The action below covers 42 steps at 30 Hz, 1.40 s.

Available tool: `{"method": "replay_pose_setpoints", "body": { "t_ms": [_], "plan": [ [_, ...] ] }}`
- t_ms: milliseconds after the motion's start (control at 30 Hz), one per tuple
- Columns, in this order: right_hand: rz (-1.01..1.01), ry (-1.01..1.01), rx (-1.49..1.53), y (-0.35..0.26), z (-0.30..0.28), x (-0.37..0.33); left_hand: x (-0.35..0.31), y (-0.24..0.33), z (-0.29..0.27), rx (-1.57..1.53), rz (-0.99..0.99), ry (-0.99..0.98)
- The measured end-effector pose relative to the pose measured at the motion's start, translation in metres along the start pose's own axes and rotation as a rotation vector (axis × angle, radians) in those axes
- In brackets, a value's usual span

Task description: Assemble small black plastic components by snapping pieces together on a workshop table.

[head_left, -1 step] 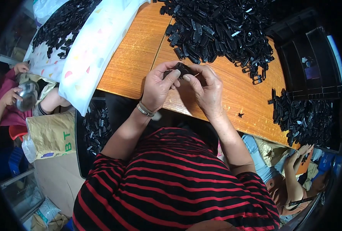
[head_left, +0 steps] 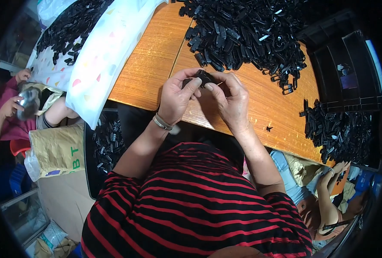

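Both my hands meet over the near edge of the wooden table [head_left: 143,64]. Pinched between them is a small black plastic part [head_left: 205,78], mostly covered by my fingers. My left hand [head_left: 179,91] grips its left side with thumb and fingertips. On the other side, my right hand [head_left: 232,96] presses it between thumb and curled forefinger. A large heap of similar black plastic parts [head_left: 238,34] lies just beyond my hands. One tiny black piece [head_left: 269,128] rests alone on the table, right of my right wrist.
At the right, a black crate [head_left: 350,64] stands behind another pile of black parts [head_left: 341,133]. A patterned plastic sheet [head_left: 109,51] bears more parts at left. Below it is a black bin [head_left: 107,139] of parts. One co-worker holds a metal bowl [head_left: 27,104]; another sits at right.
The co-worker's metal bowl at left has shifted slightly left and is blurred. My hands and the black part stay in the same place.
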State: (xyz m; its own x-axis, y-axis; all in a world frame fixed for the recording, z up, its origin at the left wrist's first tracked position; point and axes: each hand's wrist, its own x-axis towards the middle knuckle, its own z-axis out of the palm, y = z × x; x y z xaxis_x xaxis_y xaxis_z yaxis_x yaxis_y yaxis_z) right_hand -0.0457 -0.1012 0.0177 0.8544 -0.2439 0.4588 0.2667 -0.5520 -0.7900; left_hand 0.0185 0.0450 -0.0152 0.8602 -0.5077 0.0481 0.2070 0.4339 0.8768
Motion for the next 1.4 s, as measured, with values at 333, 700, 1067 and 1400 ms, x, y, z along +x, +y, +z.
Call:
{"method": "replay_pose_setpoints", "body": {
  "t_ms": [333, 700, 1067, 1400],
  "plan": [
    [-0.007, 0.026, -0.019, 0.006, 0.011, -0.009, -0.005, 0.001, 0.002, 0.092, 0.061, 0.006],
    [0.043, -0.083, -0.065, -0.005, 0.024, -0.026, -0.014, 0.005, 0.004, 0.141, 0.013, -0.078],
    [-0.041, -0.394, 0.019, -0.001, 0.007, -0.025, -0.076, 0.079, -0.053, 0.842, -0.372, 0.019],
    [0.210, 0.061, -1.021, 0.075, -0.133, 0.021, -0.126, 0.119, -0.082, 1.287, -0.491, -0.313]
  ]
}}
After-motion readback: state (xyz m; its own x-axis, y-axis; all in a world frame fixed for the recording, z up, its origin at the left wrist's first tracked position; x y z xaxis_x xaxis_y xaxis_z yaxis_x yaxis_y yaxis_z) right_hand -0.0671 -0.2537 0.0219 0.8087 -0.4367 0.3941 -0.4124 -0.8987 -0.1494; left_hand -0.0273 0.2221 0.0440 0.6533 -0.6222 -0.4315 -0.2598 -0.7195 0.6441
